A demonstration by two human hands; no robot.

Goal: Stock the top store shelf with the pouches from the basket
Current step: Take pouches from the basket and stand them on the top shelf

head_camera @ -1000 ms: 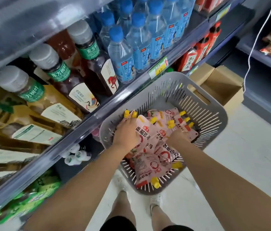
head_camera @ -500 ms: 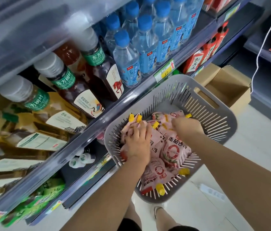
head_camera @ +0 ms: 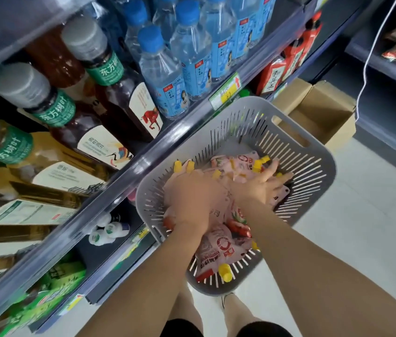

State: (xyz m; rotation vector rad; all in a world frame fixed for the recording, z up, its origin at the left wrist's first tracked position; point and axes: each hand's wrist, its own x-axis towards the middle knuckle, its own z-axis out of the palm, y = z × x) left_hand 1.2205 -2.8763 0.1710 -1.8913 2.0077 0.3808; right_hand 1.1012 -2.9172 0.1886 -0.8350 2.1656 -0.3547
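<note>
A grey slotted basket [head_camera: 315, 148] hangs in front of the shelves, with several pink pouches [head_camera: 223, 246] with yellow caps piled in it. My left hand [head_camera: 192, 198], blurred, lies knuckles-up on the left of the pile, fingers curled round pouches whose yellow caps [head_camera: 182, 166] stick out beyond it. My right hand [head_camera: 263, 182] reaches over the pile's far right side, fingers straight and spread on the pouches. A clear-fronted upper shelf edge [head_camera: 21, 32] runs across the top left.
Tea bottles [head_camera: 109, 76] and blue-capped water bottles [head_camera: 165, 66] fill the shelf left of the basket, behind a clear rail [head_camera: 124, 176]. Red cartons [head_camera: 274, 71] stand lower down. An open cardboard box [head_camera: 323, 110] sits on the floor beyond; a white cable [head_camera: 372, 57] hangs at right.
My right hand has slid farther across the pile toward the basket's far right wall, its fingers now spread. My left hand has shifted a little toward me on the pouches.
</note>
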